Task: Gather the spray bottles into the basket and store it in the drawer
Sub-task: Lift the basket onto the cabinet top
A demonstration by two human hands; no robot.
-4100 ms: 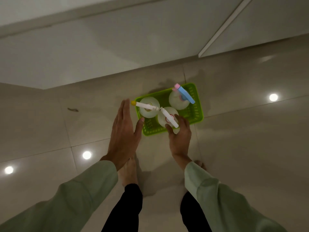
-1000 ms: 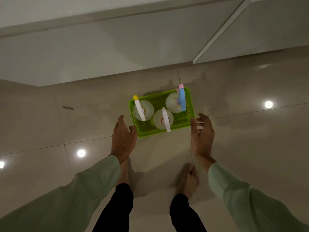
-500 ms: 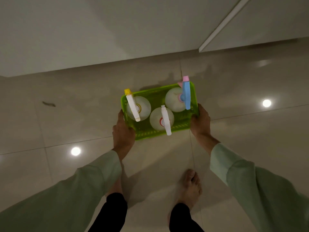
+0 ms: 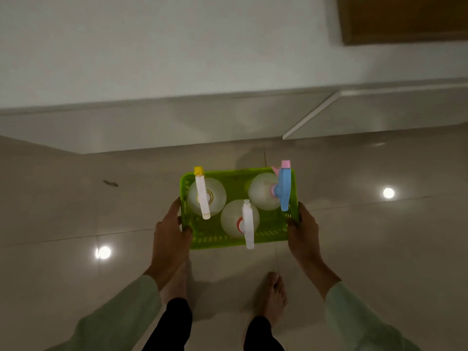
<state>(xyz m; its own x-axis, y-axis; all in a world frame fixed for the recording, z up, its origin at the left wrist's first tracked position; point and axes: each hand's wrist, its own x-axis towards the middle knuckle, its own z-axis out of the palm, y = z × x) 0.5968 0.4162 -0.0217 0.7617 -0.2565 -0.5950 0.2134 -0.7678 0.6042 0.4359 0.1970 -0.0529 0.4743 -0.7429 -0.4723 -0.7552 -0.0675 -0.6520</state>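
Note:
A bright green plastic basket [image 4: 268, 238] is held above the tiled floor, in front of me. Three white spray bottles stand upright in it: one with a yellow-tipped white nozzle [image 4: 217, 196] at the left, one with a plain white nozzle [image 4: 231, 220] at the front middle, one with a blue and pink trigger [image 4: 260, 190] at the right. My left hand [image 4: 169, 234] grips the basket's left side. My right hand [image 4: 305, 233] grips its right side.
White cabinet fronts [image 4: 177, 122] run across the scene ahead, with a seam between two panels [image 4: 309, 117] at the right. A brown surface [image 4: 402, 19] shows at the top right. My bare feet [image 4: 272, 295] stand on the glossy floor, which has a small dark mark [image 4: 110, 183] at the left.
My hands closed on the two sides of the basket and raised it off the floor. The view has tilted up, so more of the cabinet shows.

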